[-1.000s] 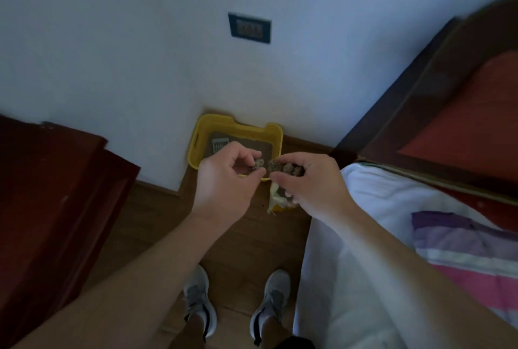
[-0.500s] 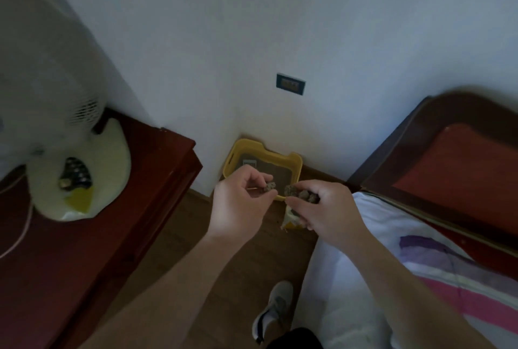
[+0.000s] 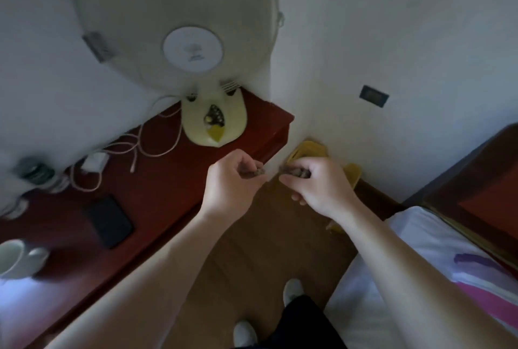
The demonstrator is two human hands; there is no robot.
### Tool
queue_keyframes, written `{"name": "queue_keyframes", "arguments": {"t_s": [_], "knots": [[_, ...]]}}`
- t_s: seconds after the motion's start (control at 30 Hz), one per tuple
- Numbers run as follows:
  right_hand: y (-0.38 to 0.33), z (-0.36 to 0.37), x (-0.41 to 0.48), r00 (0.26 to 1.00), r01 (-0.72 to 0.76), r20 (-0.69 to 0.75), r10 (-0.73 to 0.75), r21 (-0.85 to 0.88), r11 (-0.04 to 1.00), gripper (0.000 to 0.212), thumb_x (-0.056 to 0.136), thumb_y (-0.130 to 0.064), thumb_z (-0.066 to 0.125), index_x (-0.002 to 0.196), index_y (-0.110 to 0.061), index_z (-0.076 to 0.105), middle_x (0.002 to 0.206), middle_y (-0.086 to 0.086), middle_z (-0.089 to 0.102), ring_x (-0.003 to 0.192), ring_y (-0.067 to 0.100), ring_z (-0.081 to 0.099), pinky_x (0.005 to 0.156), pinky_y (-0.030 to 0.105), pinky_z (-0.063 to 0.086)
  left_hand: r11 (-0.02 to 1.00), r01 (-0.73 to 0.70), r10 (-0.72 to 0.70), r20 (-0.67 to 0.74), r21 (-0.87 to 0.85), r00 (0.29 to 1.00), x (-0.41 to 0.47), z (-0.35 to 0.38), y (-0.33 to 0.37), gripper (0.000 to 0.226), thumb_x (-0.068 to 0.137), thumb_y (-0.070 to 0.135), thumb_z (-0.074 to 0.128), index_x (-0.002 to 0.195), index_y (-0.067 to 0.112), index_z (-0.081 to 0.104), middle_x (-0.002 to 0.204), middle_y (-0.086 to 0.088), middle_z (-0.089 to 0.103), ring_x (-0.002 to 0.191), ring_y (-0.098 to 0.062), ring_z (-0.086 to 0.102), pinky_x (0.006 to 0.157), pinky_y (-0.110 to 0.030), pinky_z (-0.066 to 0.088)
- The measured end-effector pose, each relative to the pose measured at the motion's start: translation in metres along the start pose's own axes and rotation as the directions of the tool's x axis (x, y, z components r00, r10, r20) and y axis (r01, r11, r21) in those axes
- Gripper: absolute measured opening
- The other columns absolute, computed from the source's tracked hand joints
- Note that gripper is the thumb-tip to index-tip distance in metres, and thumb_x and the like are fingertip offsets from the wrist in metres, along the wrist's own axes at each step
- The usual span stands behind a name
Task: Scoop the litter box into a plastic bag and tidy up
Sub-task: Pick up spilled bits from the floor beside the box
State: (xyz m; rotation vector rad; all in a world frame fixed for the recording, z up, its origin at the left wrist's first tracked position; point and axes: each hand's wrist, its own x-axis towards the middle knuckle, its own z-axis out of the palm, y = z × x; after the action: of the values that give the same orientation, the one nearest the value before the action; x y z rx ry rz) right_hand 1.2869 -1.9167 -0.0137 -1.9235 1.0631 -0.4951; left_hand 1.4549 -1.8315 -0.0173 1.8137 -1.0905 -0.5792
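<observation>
Since half a second earlier the view had swung left, bringing the fan (image 3: 193,48) and more of the red worktop (image 3: 157,180) into sight, while both hands had stayed close together and the litter box (image 3: 307,149) had slipped mostly behind the right hand (image 3: 319,183). That hand and the left hand (image 3: 232,180) each had thumb and fingers (image 3: 246,162) curled tight on a greyish bunched end of what was probably the plastic bag (image 3: 295,172), the two ends just apart. A yellowish scrap under the right wrist looked like the bag's body hanging down, though it was too dim to be sure. The step in hand seemed to be tying the bag closed. To do it well, the ends should be crossed and pulled evenly outward, pinched near the neck so nothing spills, with the bag kept over the floor (image 3: 266,236) and away from the bed (image 3: 420,250) on the right. The litter box sat against the far wall, beyond the right fingers
</observation>
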Motion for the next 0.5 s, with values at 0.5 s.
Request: {"name": "queue_keyframes", "arguments": {"t_s": [0.5], "knots": [[-0.114,0.118,0.007,0.839,0.289,0.47,-0.273,0.04,0.957,0.013,0.088,-0.026,0.072,0.101,-0.023,0.074,0.071,-0.004,0.073,0.062,0.009,0.07,0.052,0.021,0.056,0.974,0.222,-0.215,-0.495,-0.047,0.842,-0.091,-0.131,-0.037,0.03,0.076,0.01,0.082,0.071,0.025,0.057,0.087,0.011,0.073,0.077,-0.002,0.069,0.067,-0.024,0.059]]}}
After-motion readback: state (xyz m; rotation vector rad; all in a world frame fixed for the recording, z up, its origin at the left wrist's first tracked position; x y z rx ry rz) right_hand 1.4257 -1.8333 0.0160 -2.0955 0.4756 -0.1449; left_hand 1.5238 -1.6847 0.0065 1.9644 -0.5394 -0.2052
